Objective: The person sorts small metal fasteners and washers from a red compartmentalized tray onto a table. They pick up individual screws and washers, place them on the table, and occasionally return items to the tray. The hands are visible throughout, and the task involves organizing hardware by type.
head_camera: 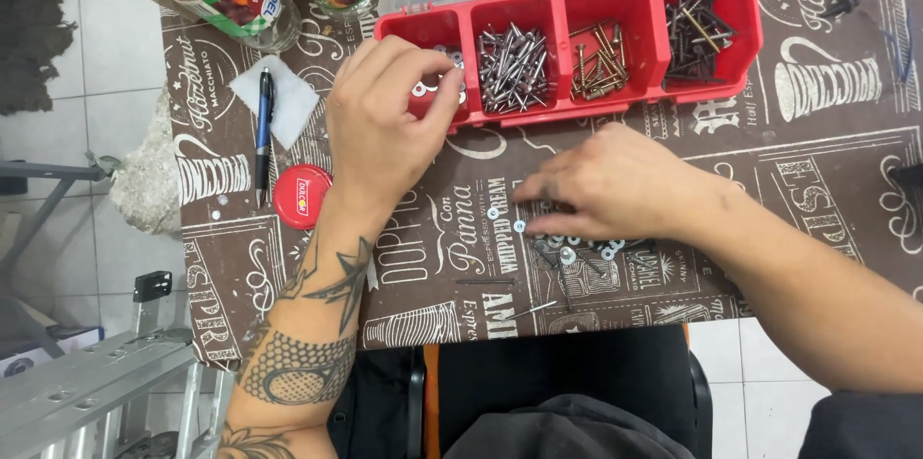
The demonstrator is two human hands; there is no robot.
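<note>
Two bare hands sort washers beside a red compartment tray (740, 12).
Left hand (385, 123) grip pinches over the tray's leftmost compartment; right hand (615, 185) fingers lie flat on loose washers (567, 249) scattered on the surface (817, 161).

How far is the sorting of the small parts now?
Done: three compartments of the red organizer tray already hold nails and screws. In hand: the left hand is over the washer compartment; the right hand covers loose washers. Left: those washers on the table.
</note>
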